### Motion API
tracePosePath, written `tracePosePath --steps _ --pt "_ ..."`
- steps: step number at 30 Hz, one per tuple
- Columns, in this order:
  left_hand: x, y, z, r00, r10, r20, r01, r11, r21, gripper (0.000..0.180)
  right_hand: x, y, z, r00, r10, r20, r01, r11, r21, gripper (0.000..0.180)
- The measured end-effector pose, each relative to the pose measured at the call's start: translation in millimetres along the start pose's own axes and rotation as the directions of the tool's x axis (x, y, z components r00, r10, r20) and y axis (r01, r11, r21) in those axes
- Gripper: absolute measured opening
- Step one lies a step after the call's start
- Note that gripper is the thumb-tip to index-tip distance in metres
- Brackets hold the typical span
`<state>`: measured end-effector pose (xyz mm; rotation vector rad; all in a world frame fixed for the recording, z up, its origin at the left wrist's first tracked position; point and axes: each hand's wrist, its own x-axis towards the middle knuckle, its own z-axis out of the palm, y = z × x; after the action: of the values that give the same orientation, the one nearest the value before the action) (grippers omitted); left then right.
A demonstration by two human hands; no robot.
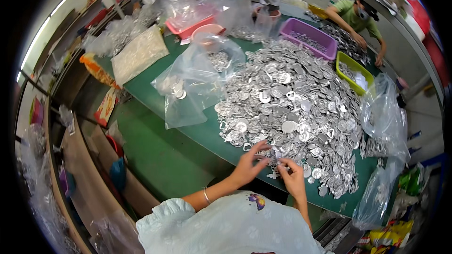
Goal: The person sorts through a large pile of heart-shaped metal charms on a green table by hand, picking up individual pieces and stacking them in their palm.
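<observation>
The left hand (248, 163) and the right hand (293, 176) meet at the near edge of a big heap of silvery metal pieces (292, 106), spread over a green table (212, 134). A small silvery piece (278, 155) lies between the two sets of fingertips, ahead of the right thumb and forefinger and just right of the left fingertips. The left thumb and forefinger stand apart, reaching toward it; whether they touch it I cannot tell. The right fingers are bent and drawn close together at its near side, but blur hides whether they pinch it. More loose pieces lie just beyond the fingertips. Left of the heap lies a clear plastic bag (188, 108) with a few discs; behind the heap stand a purple tub (306, 27) and a yellow-green basket (346, 77), both holding metal pieces
</observation>
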<state>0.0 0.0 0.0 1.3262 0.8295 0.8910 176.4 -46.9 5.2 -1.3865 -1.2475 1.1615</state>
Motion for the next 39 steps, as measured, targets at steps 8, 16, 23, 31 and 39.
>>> tracePosePath --steps 8,16,23,31,39 --pt "6 -4 -11 0.990 -0.140 0.014 0.141 0.985 -0.097 0.020 2 -12 32 0.994 0.084 0.075 -0.103 0.947 0.304 0.031" --pt "19 -2 -8 0.954 -0.296 0.048 0.282 0.831 -0.479 0.021 2 -12 4 0.999 -0.003 -0.048 0.005 1.000 0.030 0.028" --pt "35 1 -1 0.935 -0.323 0.149 0.344 0.712 -0.612 0.022 32 -42 -67 0.729 -0.577 -0.367 0.128 0.643 -0.755 0.032" --pt "37 0 -1 0.957 -0.283 0.058 0.237 0.655 -0.718 0.023 66 1 -89 0.893 -0.371 -0.256 -0.072 0.445 -0.893 0.061" --pt "47 3 0 0.969 -0.244 0.030 0.181 0.626 -0.758 0.023 59 3 -79 0.811 -0.530 -0.247 0.017 0.444 -0.896 0.076"
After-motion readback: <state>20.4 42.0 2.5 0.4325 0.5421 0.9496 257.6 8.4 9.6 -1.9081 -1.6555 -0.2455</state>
